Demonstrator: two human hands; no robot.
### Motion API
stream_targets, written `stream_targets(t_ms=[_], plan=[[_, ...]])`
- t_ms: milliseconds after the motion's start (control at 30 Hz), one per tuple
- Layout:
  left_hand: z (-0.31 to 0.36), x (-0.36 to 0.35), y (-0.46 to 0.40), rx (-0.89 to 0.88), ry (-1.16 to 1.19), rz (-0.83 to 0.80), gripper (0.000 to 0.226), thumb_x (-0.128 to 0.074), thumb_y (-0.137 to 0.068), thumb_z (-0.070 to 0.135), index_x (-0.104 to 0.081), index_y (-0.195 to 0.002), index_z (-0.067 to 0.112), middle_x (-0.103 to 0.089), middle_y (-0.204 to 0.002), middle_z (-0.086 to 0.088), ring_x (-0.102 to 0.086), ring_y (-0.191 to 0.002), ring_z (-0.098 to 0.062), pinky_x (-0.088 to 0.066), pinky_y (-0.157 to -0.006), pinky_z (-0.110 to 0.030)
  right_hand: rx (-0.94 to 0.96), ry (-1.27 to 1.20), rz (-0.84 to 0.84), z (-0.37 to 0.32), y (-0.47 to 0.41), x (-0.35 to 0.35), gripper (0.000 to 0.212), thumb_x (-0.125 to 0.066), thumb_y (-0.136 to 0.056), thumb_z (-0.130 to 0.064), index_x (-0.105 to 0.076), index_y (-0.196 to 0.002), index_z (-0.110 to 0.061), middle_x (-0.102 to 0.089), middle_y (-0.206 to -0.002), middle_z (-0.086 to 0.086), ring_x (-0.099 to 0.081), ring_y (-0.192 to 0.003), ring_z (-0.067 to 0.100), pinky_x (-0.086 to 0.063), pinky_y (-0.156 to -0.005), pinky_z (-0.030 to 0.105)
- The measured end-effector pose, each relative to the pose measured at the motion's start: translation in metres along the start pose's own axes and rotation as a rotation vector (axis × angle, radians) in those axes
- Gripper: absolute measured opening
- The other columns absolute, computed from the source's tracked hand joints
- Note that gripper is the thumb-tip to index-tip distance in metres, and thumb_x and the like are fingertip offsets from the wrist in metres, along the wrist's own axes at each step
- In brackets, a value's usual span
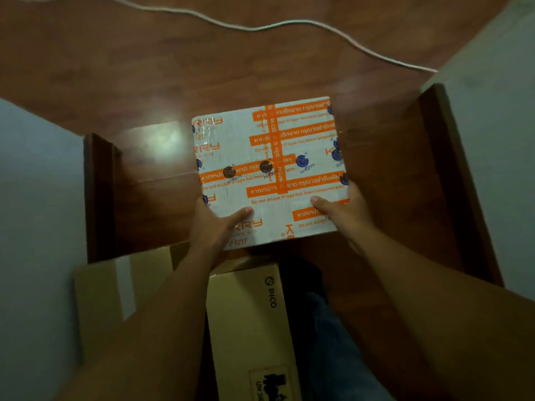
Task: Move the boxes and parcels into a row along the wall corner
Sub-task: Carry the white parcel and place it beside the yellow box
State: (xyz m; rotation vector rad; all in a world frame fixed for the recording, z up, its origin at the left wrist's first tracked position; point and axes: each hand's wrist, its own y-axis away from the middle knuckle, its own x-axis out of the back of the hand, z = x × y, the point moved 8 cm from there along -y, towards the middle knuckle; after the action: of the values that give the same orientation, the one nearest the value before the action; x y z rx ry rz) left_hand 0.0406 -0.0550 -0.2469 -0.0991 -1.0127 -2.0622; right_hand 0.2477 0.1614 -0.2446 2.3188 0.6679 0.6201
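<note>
Above the wood floor [144, 68] | left hand [214, 224] and right hand [344, 209] grip the taped parcel [269, 169] | 2 brown boxes [249, 322] below

Wood floor [86, 68]: white cable [260, 26], cardboard boxes [249, 322].

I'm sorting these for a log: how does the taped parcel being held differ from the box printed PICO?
The taped parcel is white, crossed with orange tape; the PICO box is plain brown cardboard with black print. The parcel is gripped at its near corners by the left hand and right hand; the PICO box is untouched and lies nearer the person, under the left forearm. Both are rectangular and closed.
</note>
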Motion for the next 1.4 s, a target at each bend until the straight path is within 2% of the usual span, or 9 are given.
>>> stream_targets(t_ms=[200,367,467,567,733,1067,1200,1300,1400], plan=[[0.043,-0.065,0.078,-0.224,-0.111,-0.268,0.054,-0.091,-0.073,0.025,-0.06,-0.117,0.019,-0.074,-0.115,0.001,-0.075,-0.094,-0.014,-0.063,-0.077,-0.032,0.004,-0.211,0.175,0.057,0.092,0.098,0.054,-0.081,-0.083,-0.019,-0.055,-0.13,-0.021,-0.071,-0.114,-0.004,-0.071,-0.095,0.012,-0.056,-0.07,0.029],[0.042,-0.129,0.161,-0.352,-0.212,-0.386,0.077,-0.092,-0.069,0.032,-0.052,-0.133,0.018,-0.069,-0.126,0.003,-0.069,-0.109,-0.016,-0.055,-0.079,-0.025,-0.02,-0.341,0.34,0.139,0.184,0.174,0.052,-0.08,-0.083,-0.022,-0.056,-0.129,-0.024,-0.071,-0.113,-0.005,-0.071,-0.097,0.012,-0.055,-0.07,0.027],[0.019,-0.175,0.207,-0.364,-0.275,-0.474,0.093,-0.093,-0.056,0.05,-0.052,-0.134,0.023,-0.068,-0.128,0.005,-0.068,-0.112,-0.017,-0.058,-0.091,-0.043,-0.054,-0.385,0.42,0.2,0.231,0.214,0.05,-0.079,-0.084,-0.026,-0.056,-0.129,-0.027,-0.071,-0.114,-0.006,-0.07,-0.099,0.012,-0.057,-0.075,0.031],[-0.02,-0.224,0.252,-0.359,-0.339,-0.55,0.094,-0.094,-0.055,0.052,-0.05,-0.134,0.025,-0.067,-0.127,0.007,-0.068,-0.111,-0.015,-0.057,-0.093,-0.047,-0.122,-0.422,0.492,0.27,0.275,0.248,0.052,-0.079,-0.084,-0.028,-0.055,-0.13,-0.028,-0.071,-0.115,-0.006,-0.071,-0.099,0.012,-0.057,-0.074,0.03],[-0.094,-0.296,0.332,-0.342,-0.456,-0.648,0.081,-0.093,-0.064,0.038,-0.05,-0.132,0.022,-0.065,-0.128,0.006,-0.065,-0.11,-0.013,-0.052,-0.078,-0.022,-0.27,-0.492,0.579,0.39,0.35,0.287,0.056,-0.079,-0.084,-0.026,-0.053,-0.134,-0.029,-0.069,-0.115,-0.007,-0.069,-0.096,0.009,-0.054,-0.067,0.025],[-0.17,-0.414,0.447,-0.44,-0.81,-0.881,0.077,-0.092,-0.069,0.028,-0.05,-0.133,0.017,-0.064,-0.124,0.004,-0.066,-0.104,-0.016,-0.049,-0.069,-0.015,-0.492,-0.733,0.795,0.557,0.464,0.316,0.062,-0.084,-0.08,-0.024,-0.055,-0.136,-0.02,-0.069,-0.123,-0.001,-0.067,-0.109,0.022,-0.056,-0.085,0.038],[-0.195,-0.455,0.469,-0.448,-0.9,-0.964,0.078,-0.093,-0.068,0.027,-0.048,-0.132,0.017,-0.064,-0.123,0.004,-0.068,-0.097,-0.013,-0.054,-0.067,-0.019,-0.52,-0.836,0.829,0.591,0.481,0.321,0.052,-0.079,-0.085,-0.017,-0.056,-0.132,-0.014,-0.069,-0.117,0.0,-0.068,-0.104,0.021,-0.052,-0.068,0.023],[-0.212,-0.479,0.476,-0.425,-0.931,-1.0,0.087,-0.094,-0.066,0.03,-0.044,-0.136,0.018,-0.063,-0.123,0.003,-0.069,-0.099,-0.014,-0.061,-0.077,-0.032,-0.564,-0.818,0.834,0.61,0.484,0.323,0.055,-0.074,-0.09,-0.015,-0.05,-0.14,-0.013,-0.063,-0.121,0.003,-0.064,-0.105,0.02,-0.05,-0.069,0.023],[-0.222,-0.491,0.481,-0.392,-0.952,-0.997,0.117,-0.094,-0.045,0.06,-0.035,-0.14,0.022,-0.059,-0.126,0.0,-0.068,-0.103,-0.017,-0.061,-0.082,-0.044,-0.626,-0.702,0.839,0.624,0.482,0.327,0.056,-0.071,-0.09,-0.01,-0.048,-0.142,-0.013,-0.059,-0.12,0.002,-0.063,-0.108,0.022,-0.049,-0.076,0.03]])
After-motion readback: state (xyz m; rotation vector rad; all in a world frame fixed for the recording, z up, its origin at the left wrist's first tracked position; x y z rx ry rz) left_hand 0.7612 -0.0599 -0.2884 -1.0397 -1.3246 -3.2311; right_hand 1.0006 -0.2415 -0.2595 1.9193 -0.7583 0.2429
